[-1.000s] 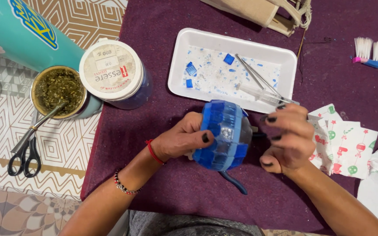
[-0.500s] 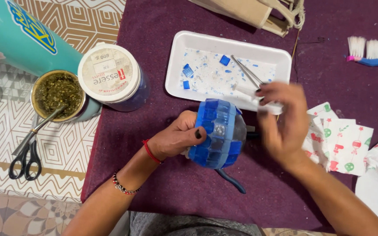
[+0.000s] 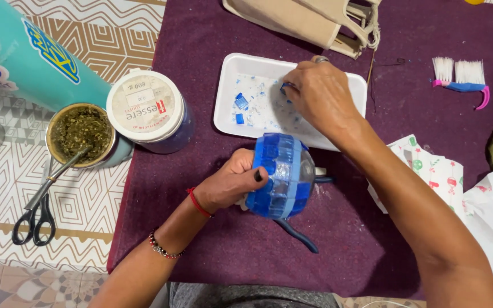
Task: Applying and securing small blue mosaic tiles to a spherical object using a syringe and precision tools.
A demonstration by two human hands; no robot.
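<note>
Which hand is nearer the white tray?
Right. The right hand reaches into the white tray, fingers on a blue piece; the left hand is below it, holding the blue globe.

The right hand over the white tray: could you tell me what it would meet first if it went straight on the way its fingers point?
Probably the small blue tile pieces lying in the white foam tray, left of the right hand; depth is unclear.

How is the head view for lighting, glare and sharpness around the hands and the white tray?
Head view: light is soft and even, with only faint shadows under the right hand over the white tray; mild glare on the blue tiled ball held by the left hand; both hands look sharp; the scissors at the left edge are also clear; slight wide-angle bending shows at the edges.
</note>
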